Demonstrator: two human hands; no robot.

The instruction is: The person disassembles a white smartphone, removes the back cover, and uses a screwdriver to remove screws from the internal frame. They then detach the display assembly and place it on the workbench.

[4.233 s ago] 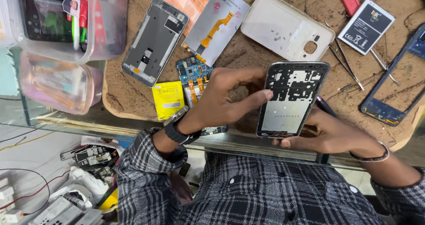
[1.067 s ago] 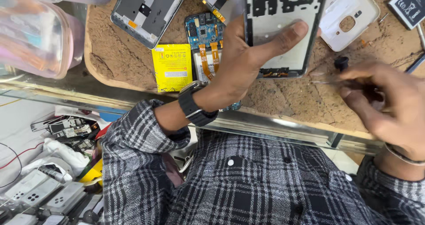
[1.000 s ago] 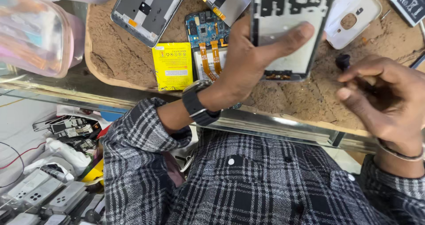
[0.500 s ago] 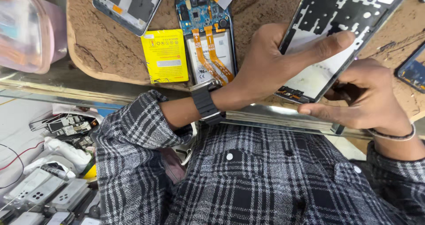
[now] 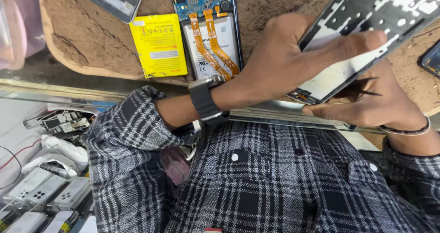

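A flat phone frame with many small holes is held tilted in the upper right of the frame. It is gripped by the left hand, with the thumb pressed flat across its face and the fingers wrapped behind its left edge. The lower end of the frame is met by the right hand from below, where a thin dark tool is pinched in closed fingers. A dark watch is worn on the left wrist. Near the top middle, an open phone with orange strips is seen lying on the brown mat. Just left of it, a yellow battery is laid flat. A checked shirt is seen across the bottom.
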